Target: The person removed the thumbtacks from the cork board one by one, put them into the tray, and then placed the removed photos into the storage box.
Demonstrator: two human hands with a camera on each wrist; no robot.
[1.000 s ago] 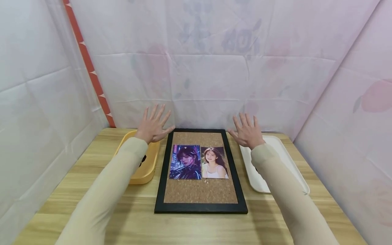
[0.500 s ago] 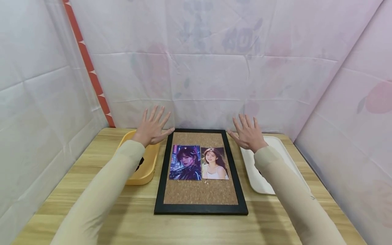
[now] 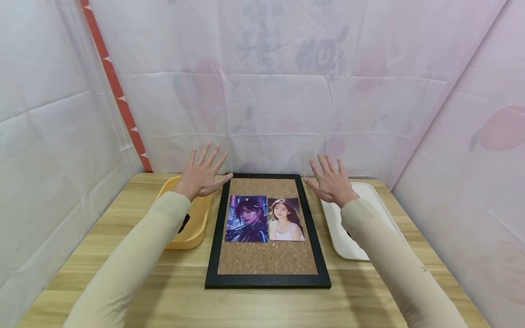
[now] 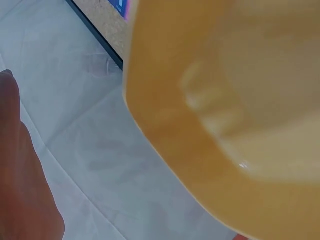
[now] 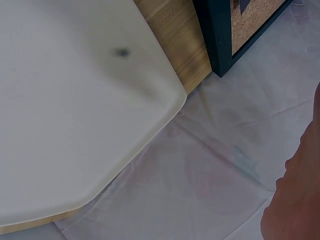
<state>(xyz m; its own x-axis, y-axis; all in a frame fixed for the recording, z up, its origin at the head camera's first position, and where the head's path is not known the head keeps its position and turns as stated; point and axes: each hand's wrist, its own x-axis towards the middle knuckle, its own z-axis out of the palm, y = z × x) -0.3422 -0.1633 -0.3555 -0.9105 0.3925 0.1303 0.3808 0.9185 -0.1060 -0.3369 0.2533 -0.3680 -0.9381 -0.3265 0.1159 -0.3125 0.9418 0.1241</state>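
Observation:
My left hand (image 3: 202,176) hovers with fingers spread over the far part of a yellow tray (image 3: 197,234), holding nothing. On the other side my right hand (image 3: 333,183), fingers also spread, is raised near the far left corner of a white tray (image 3: 379,205) and holds nothing. Between the two trays lies a black-framed cork board (image 3: 268,259). It bears two pictures side by side: a purple-blue illustrated portrait (image 3: 247,218) and a photo portrait (image 3: 286,219). Each wrist view catches part of a hand at its edge, beside the yellow tray's rim (image 4: 155,120) or the white tray (image 5: 100,125).
Everything stands on a wood-grain table (image 3: 229,307). A pale printed cloth (image 3: 279,105) hangs behind it and at both sides. A black object (image 3: 184,223) sits in the yellow tray, partly hidden by the left sleeve. One small dark spot (image 5: 121,52) shows on the white tray.
Both hands keep their spread pose and sink very slightly in the head view. The whole scene shifts a little with the head. Board, pictures and trays stay in place.

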